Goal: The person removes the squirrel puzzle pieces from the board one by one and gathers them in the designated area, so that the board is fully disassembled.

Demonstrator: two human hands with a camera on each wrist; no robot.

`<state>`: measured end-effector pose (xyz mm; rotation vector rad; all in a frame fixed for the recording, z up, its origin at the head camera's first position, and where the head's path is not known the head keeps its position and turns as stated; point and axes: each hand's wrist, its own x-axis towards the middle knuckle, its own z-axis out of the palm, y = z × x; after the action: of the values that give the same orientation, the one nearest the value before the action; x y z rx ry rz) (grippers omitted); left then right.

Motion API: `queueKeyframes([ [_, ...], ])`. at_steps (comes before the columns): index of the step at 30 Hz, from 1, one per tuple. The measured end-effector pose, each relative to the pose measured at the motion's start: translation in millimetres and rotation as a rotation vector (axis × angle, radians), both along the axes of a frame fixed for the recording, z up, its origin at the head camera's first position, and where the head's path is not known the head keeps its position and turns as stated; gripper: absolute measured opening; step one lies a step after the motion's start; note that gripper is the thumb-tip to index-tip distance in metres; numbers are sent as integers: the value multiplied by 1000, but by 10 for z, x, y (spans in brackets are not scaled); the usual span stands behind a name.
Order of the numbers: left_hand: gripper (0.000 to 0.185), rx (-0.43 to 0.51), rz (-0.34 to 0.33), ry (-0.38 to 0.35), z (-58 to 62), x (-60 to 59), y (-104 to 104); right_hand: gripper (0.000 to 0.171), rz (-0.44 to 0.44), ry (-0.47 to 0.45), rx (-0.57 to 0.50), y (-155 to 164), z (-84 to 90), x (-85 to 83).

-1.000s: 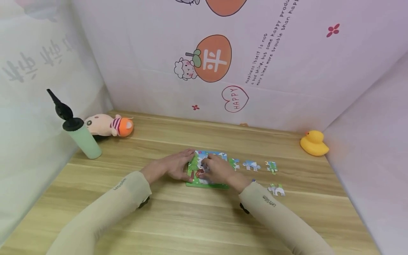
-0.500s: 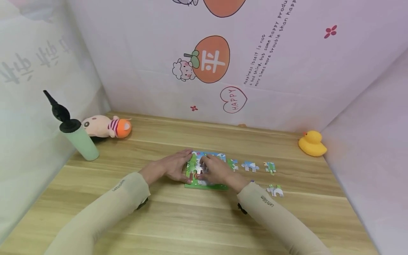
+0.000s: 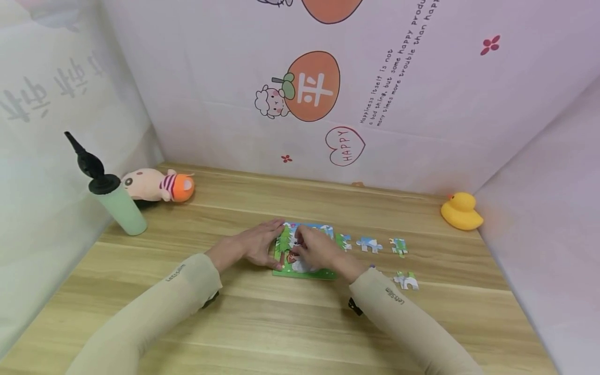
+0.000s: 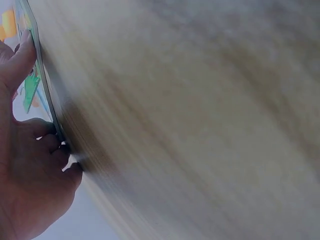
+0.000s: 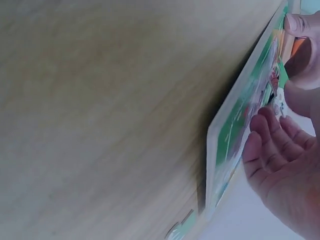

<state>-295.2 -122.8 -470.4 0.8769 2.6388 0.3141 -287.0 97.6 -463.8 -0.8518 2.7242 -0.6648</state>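
A green-framed picture puzzle board [image 3: 304,272] lies flat on the wooden table [image 3: 281,323], at its middle. My left hand [image 3: 262,244] rests flat against the board's left edge, its fingertips [image 4: 62,150] touching the rim [image 4: 44,85]. My right hand [image 3: 313,248] lies over the picture with its fingers [image 5: 272,142] pressing down on the board [image 5: 235,130]. Whether a piece sits under them is hidden. Both arms wear beige sleeves.
Several loose puzzle pieces [image 3: 369,243] lie in a row right of the board, with one more [image 3: 407,281] nearer me. A yellow rubber duck [image 3: 461,211] sits far right, a plush pig [image 3: 157,185] and a green bottle [image 3: 119,205] far left. Printed cloth walls enclose the table.
The fingers of my right hand have shifted slightly on the picture, uncovering a red spot near the board's lower left. My left hand has kept its place.
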Motion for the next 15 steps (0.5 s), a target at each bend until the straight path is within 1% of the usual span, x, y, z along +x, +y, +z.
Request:
queueKeyframes([
  [2, 116, -5, -3, 4, 7, 2, 0, 11, 4, 8, -27, 2, 7, -1],
  [6, 116, -8, -2, 1, 25, 6, -1, 5, 22, 23, -79, 3, 35, 5],
  [11, 116, -7, -4, 6, 36, 4, 4, 12, 5, 65, -142, 49, 115, 20],
  [15, 116, -2, -14, 10, 19, 4, 8, 15, -46, 40, -195, 217, 194, 5],
])
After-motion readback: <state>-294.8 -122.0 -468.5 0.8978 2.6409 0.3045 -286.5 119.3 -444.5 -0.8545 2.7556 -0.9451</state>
